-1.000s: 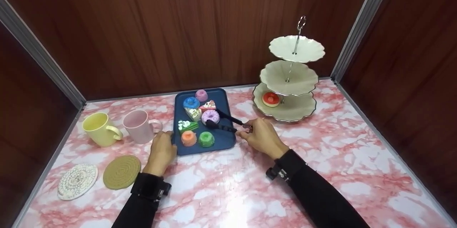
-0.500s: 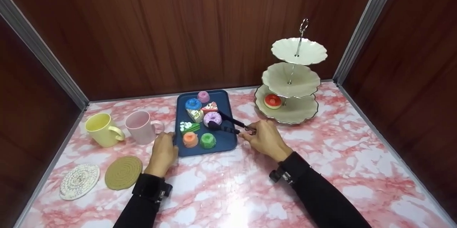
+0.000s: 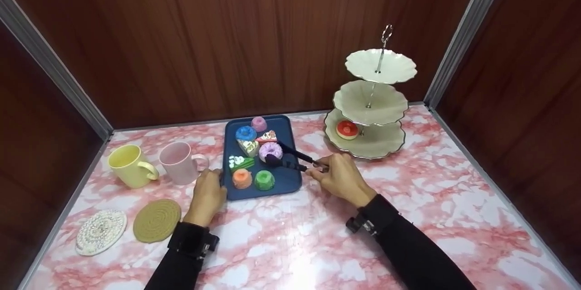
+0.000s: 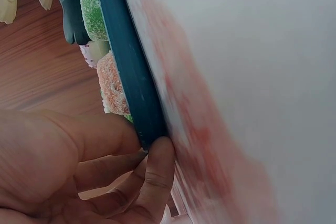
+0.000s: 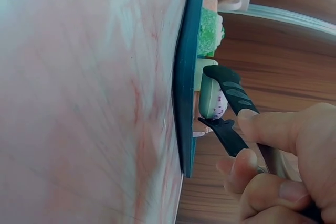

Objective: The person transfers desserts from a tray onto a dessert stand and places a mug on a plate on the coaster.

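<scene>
A dark blue tray (image 3: 283, 185) carries several toy sweets. My left hand (image 3: 209, 194) pinches its left edge between thumb and fingers; the left wrist view shows the tray's corner (image 4: 136, 82) in that pinch. My right hand (image 3: 342, 179) grips black-tipped tongs (image 3: 292, 165), their heads on either side of a purple-iced donut (image 3: 271, 151). In the right wrist view the tongs (image 5: 236, 93) have one head against the donut (image 5: 211, 98) and the other close by its lower side. Around it on the tray are cake slices (image 3: 248, 147), a blue donut (image 3: 245, 133) and small orange (image 3: 242, 179) and green (image 3: 264, 180) cakes.
A three-tier stand (image 3: 376, 142) is at the back right, a red-topped donut (image 3: 347, 130) on its bottom tier. Left of the tray are a pink mug (image 3: 177, 163) and a yellow mug (image 3: 129, 167), with two round coasters (image 3: 157, 220) in front. Wood-patterned walls enclose the table.
The head view has shifted slightly. My right hand with the tongs has drifted a little to the right. The donut stays on the tray, and my left hand keeps its hold on the edge.
</scene>
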{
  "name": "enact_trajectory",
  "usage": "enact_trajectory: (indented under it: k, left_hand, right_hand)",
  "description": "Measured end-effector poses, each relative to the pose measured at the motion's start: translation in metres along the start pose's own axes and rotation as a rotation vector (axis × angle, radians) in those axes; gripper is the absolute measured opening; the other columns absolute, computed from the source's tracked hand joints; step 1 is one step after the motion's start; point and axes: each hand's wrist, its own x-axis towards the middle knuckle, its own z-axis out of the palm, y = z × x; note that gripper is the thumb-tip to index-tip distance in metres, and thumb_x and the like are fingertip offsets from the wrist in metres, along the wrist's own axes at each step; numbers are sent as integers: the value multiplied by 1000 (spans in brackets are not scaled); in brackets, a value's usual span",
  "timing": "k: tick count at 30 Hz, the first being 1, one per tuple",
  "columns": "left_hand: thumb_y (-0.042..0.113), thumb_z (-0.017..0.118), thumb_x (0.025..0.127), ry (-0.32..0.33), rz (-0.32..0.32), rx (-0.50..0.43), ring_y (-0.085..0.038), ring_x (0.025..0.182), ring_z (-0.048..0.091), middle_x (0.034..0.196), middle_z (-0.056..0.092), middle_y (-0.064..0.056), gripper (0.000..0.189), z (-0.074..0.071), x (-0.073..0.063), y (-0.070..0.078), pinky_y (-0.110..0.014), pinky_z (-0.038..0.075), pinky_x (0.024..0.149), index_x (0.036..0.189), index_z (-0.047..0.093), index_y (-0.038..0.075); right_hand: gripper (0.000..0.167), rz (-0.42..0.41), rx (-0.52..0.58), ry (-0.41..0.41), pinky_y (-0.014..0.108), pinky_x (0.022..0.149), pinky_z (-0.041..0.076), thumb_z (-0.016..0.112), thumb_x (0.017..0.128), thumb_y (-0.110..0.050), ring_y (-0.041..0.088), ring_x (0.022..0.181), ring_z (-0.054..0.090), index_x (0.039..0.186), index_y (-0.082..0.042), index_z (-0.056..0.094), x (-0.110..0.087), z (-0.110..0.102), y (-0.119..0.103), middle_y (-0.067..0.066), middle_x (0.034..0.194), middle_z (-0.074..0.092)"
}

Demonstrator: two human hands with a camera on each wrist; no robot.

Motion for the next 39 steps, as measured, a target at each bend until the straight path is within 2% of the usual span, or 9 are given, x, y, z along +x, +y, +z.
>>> enact_trajectory:
  k: [4,7,14,22,27,31,36,39]
  left_hand:
    - [-2,61,73,28,29,9,-40,101,56,103,58,-26,43,-1,0,0,-48,44,91,115,59,-7]
    - [-3,60,71,38,46,22,-41,99,56,101,59,-26,42,0,0,0,-48,44,89,113,61,-6]
    - [-2,61,71,24,34,26,-42,102,55,105,58,-27,44,1,-1,-1,-49,43,92,115,60,-6]
    - [-1,61,72,13,21,25,-41,102,55,104,58,-26,44,1,-1,0,-49,43,91,115,59,-6]
    - [-1,61,72,12,19,22,-41,102,55,104,58,-26,44,0,0,1,-49,44,91,116,59,-7]
    - [-2,61,72,17,24,14,-41,102,55,104,58,-26,44,0,-1,1,-49,44,91,116,59,-6]
    - [-3,60,72,24,35,16,-40,102,55,104,58,-26,44,-1,-1,1,-47,43,92,115,59,-6]
    - [-3,60,72,23,33,23,-40,102,55,104,58,-26,43,0,-1,0,-47,43,92,115,60,-6]
  right_hand:
    - [10,-28,-14,11,24,36,32,71,76,-41,-3,35,46,78,-31,72,0,-4,-1,-20,40,49]
    - [11,-36,-21,23,24,35,30,70,77,-41,-2,34,42,78,-30,72,-1,-6,1,-19,41,49]
    - [16,0,-20,17,26,32,29,70,76,-44,1,33,38,78,-29,72,-6,-10,5,-12,47,55]
    - [19,26,-16,23,26,32,31,69,77,-47,2,30,42,85,-30,72,-11,-18,8,-17,43,53]
    - [25,42,4,17,28,29,31,68,78,-47,3,31,44,92,-27,72,-14,-25,13,-15,50,59]
    - [22,31,-11,40,26,31,32,68,77,-46,3,33,44,90,-28,72,-17,-30,18,-12,54,60]
    - [17,5,-49,72,25,37,33,68,77,-47,3,38,44,83,-31,71,-21,-36,25,-9,50,54]
    - [18,20,-50,75,24,36,34,68,77,-48,1,37,46,81,-30,69,-23,-39,29,-8,49,55]
